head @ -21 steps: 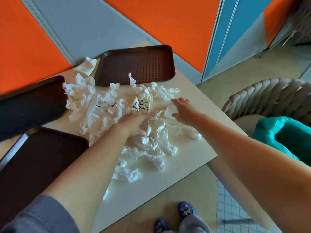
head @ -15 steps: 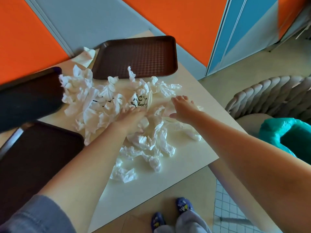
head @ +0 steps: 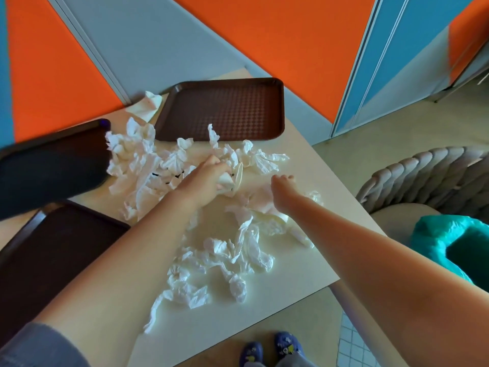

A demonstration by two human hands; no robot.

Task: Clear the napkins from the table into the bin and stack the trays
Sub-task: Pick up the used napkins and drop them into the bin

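Several crumpled white napkins lie heaped across the cream table. My left hand reaches into the heap and grips a white paper cup lying on its side among them. My right hand rests on a napkin just right of the cup, fingers pointing away from me. Three dark brown trays lie flat on the table: one at the far edge, one at the left, one near left. A bin lined with a teal bag stands on the floor to the right.
A grey woven chair stands right of the table, behind the bin. A flatter napkin lies at the far tray's left corner. Orange, grey and blue wall panels rise behind the table. My feet in blue shoes are below the table's near edge.
My left hand has moved forward through the heap and closed round the paper cup. My right hand has stayed on the napkins beside it. The camera has tilted.
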